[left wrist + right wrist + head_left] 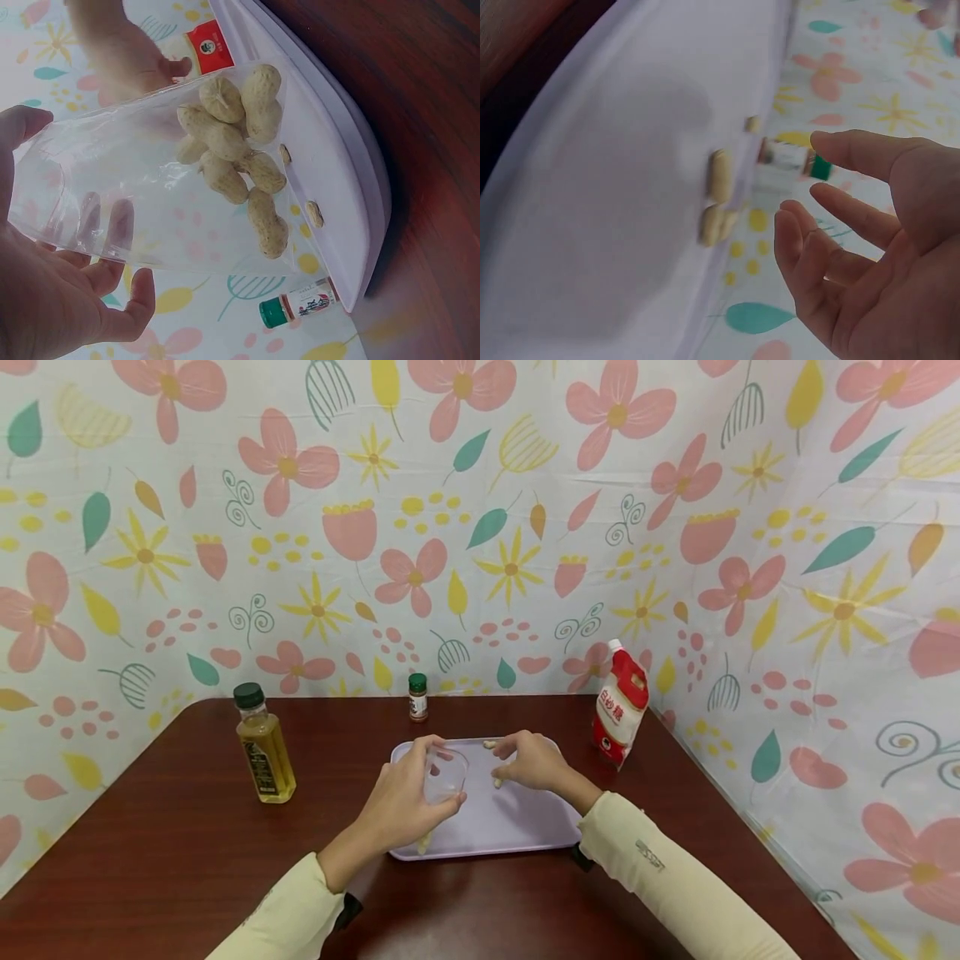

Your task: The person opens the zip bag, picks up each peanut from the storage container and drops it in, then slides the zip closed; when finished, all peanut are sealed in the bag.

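My left hand (401,797) grips a clear plastic cup (447,775) over the left part of the pale lilac tray (510,827). Several unshelled peanuts (225,139) lie inside the cup, plain in the left wrist view. My right hand (536,762) hovers above the tray's far right side, its fingers loosely bent with nothing between them. Below that hand, a few loose peanuts (720,176) lie on the tray near its far edge. Another peanut (424,843) sits at the tray's near left, partly behind the left hand.
An oil bottle (266,752) with a dark cap stands at the left of the brown table (187,860). Behind the tray is a small green-capped spice jar (417,700). A red and white bag (620,706) stands at the back right. Flowered cloth (420,527) hangs behind.
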The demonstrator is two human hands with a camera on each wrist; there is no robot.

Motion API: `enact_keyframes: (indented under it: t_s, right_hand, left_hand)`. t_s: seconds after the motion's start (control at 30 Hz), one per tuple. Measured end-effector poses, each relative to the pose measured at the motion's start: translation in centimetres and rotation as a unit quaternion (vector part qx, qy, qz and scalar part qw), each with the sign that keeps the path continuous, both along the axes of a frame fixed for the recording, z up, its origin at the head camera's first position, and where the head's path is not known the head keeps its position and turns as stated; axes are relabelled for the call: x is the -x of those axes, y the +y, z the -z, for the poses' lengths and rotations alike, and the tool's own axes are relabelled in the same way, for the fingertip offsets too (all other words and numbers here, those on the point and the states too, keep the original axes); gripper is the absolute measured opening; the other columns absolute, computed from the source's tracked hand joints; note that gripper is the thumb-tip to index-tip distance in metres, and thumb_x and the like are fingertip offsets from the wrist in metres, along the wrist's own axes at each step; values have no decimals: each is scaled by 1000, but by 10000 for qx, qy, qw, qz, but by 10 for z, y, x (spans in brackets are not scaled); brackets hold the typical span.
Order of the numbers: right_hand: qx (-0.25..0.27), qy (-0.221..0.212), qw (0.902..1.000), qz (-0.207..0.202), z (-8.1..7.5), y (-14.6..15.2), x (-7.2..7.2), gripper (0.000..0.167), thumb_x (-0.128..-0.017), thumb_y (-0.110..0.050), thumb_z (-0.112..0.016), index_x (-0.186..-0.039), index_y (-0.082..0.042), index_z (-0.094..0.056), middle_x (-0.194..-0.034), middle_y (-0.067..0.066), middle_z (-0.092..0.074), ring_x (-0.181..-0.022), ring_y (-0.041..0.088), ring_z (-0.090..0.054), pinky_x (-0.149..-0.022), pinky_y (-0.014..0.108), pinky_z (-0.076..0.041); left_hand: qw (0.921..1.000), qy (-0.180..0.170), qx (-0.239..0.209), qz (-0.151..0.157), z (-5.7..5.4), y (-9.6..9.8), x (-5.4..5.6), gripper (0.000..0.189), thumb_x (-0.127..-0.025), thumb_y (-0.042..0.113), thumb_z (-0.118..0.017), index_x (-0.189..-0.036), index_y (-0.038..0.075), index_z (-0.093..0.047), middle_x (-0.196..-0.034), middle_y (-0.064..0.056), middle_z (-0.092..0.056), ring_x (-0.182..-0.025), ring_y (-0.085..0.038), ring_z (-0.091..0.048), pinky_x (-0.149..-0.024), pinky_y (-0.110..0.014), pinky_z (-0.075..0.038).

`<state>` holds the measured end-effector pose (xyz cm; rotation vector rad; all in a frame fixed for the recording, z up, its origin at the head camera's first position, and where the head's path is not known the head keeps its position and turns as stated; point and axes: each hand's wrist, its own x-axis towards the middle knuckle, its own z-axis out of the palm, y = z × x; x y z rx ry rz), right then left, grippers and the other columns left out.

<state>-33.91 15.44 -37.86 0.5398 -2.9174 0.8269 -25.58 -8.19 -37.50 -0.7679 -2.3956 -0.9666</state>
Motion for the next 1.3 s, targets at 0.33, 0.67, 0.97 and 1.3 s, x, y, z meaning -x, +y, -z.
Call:
enact_keyframes:
  t_s: [0.33,0.67,0.97,1.3]
  right_hand:
    - [-460,-100,9986,-249,16,5,14,40,-71,-17,-87,-105,-1,-73,-98,4,-73,-80,13,-61,-75,34,-52]
    - [-736,-170,9968,-244,23,0,18,24,-71,-18,-88,-89,-7,-76,-83,-2,-68,-69,11,-56,-63,30,-49]
    - [-1036,-136,9945,-103,25,-2,18,14,-72,-16,-87,-82,-14,-77,-84,-5,-66,-68,12,-54,-57,31,-46]
    - [-1075,-40,9939,-224,27,-2,16,11,-75,-18,-85,-79,-17,-75,-79,-8,-65,-69,9,-54,-59,31,-45]
  left_hand:
    - [9999,-93,18,41,1,0,1,63,-81,33,-79,-130,12,-46,-116,4,-66,-97,-18,-62,-79,-45,-41]
    - [9999,-91,-20,58,1,0,1,64,-80,31,-80,-130,11,-46,-117,4,-65,-97,-17,-63,-80,-46,-42]
    - [10000,-63,-24,58,1,1,0,64,-80,31,-80,-130,11,-46,-117,3,-66,-96,-17,-63,-81,-48,-43]
    - [9998,-144,-10,135,0,1,0,64,-81,33,-78,-131,12,-44,-119,1,-66,-98,-22,-64,-83,-50,-43]
